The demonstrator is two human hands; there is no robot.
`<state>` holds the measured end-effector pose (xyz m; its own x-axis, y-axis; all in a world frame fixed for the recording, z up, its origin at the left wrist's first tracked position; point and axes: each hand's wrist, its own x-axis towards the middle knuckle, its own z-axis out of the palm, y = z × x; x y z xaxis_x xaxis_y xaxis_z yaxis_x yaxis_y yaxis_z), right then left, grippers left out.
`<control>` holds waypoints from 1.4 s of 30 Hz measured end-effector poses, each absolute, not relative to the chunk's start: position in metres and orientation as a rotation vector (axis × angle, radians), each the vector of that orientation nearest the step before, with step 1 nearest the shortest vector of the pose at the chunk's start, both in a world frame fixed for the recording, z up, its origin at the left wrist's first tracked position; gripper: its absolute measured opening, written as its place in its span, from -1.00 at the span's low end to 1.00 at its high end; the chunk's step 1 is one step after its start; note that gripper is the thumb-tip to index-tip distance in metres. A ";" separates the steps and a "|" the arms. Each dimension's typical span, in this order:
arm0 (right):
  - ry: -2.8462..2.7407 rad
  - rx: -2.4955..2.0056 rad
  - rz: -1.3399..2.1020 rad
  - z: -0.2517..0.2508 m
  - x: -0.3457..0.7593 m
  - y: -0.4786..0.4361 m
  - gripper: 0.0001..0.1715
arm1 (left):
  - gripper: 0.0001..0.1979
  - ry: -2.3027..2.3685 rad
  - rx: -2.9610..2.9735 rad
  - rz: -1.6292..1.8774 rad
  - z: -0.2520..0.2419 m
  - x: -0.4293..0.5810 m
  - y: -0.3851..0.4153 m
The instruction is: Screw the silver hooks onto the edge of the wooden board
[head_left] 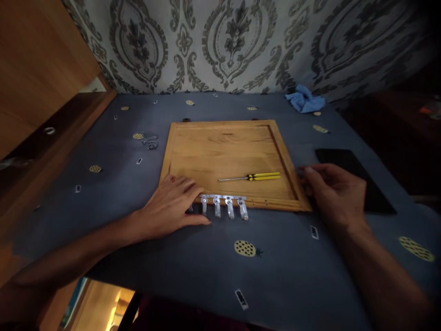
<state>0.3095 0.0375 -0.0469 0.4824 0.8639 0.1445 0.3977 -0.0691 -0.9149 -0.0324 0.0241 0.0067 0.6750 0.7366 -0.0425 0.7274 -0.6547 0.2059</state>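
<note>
A wooden panel [220, 151] with a raised frame lies flat on the dark cloth. Along its near edge sits a metal rail with several silver hooks [230, 207]. My left hand [174, 202] rests over the rail's left end and the panel's near left corner, thumb apart from the fingers, covering part of the rail. A yellow and black screwdriver [263, 176] lies on the panel, its tip pointing left. Beside the panel's right edge is my right hand [332, 191], thumb and index finger pinched together; anything between them is too small to make out.
The patterned cloth [206, 271] covers the table. A black flat object [358, 179] lies right of the panel. A blue rag [305, 99] is at the back right. Small metal hooks [150, 144] lie left of the panel. Wooden furniture [44, 59] stands at the left.
</note>
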 end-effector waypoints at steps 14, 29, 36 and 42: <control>-1.125 -1.674 0.524 -0.049 0.311 0.037 -0.59 | -0.49 1.227 2.612 0.114 0.005 -0.051 0.017; -1.142 -1.640 0.548 -0.048 0.312 0.037 -0.57 | -0.40 1.309 2.793 0.080 0.003 -0.033 0.013; -1.149 -1.635 0.561 -0.046 0.312 0.036 -0.59 | -0.42 1.317 2.847 0.110 0.000 -0.025 0.014; -1.138 -1.643 0.560 -0.047 0.314 0.037 -0.59 | -0.49 1.297 2.869 0.162 -0.002 -0.028 0.014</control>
<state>0.3135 0.0370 -0.0473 0.4460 0.8800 0.1632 0.4081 -0.0377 -0.9122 -0.0279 0.0137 -0.0016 0.6564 0.7480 0.0979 0.7492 -0.6616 0.0319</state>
